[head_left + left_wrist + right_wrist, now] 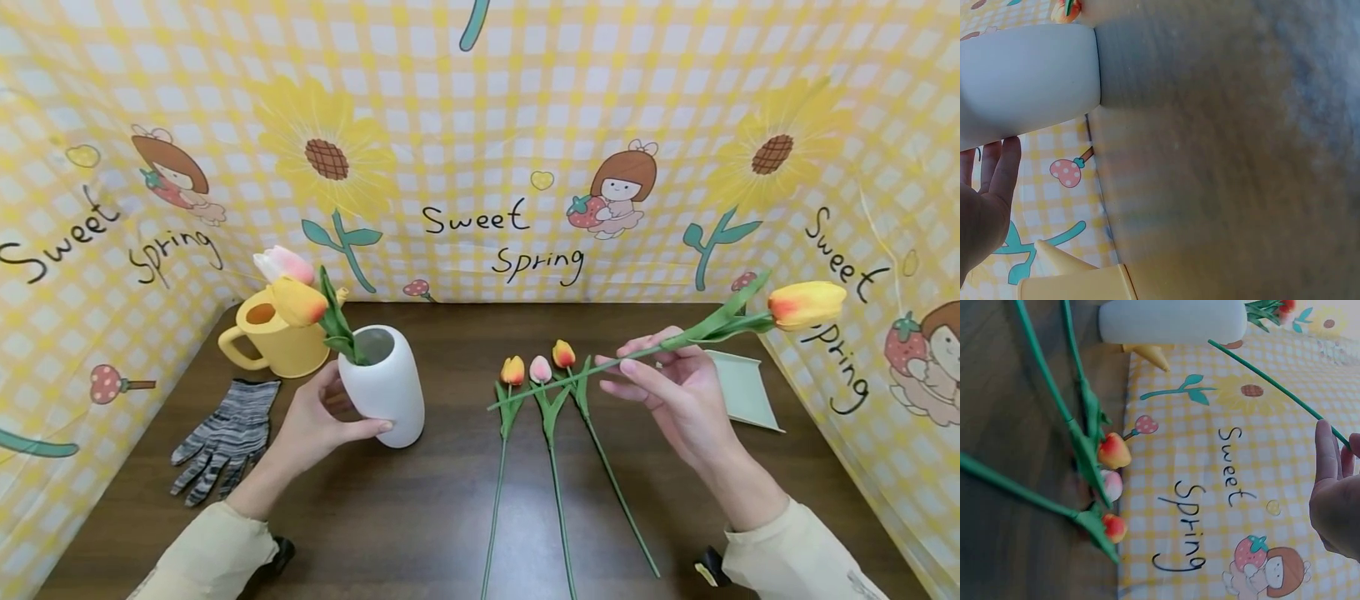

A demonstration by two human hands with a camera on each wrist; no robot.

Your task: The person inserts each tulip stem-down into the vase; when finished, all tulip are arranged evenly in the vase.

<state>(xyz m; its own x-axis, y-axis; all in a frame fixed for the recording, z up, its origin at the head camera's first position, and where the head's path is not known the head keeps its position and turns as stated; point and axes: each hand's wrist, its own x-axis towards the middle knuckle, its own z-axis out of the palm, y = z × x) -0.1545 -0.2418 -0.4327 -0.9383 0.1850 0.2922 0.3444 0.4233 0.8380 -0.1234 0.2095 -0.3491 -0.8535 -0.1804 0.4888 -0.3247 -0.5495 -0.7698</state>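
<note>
My left hand (318, 421) grips the white vase (393, 392), thumb across its front; in the left wrist view, fingers touch the vase (1029, 81) wall. Two artificial tulips, one pink (283, 265) and one yellow-orange (298, 302), lean out over the vase's left rim. My right hand (686, 396) pinches the green stem of a yellow-orange tulip (806, 306), bloom to the right and stem end slanting down left. Below that stem, three more tulips lie on the table: a yellow-orange one (513, 370), a pink one (541, 369) and another yellow-orange one (563, 354).
A yellow watering can (288, 346) stands at the back left, behind a grey striped glove (228, 437). At the right, a pale green tray (750, 392) lies partly behind my right hand. Patterned cloth (480, 150) walls the brown table (442, 517) at the back and sides.
</note>
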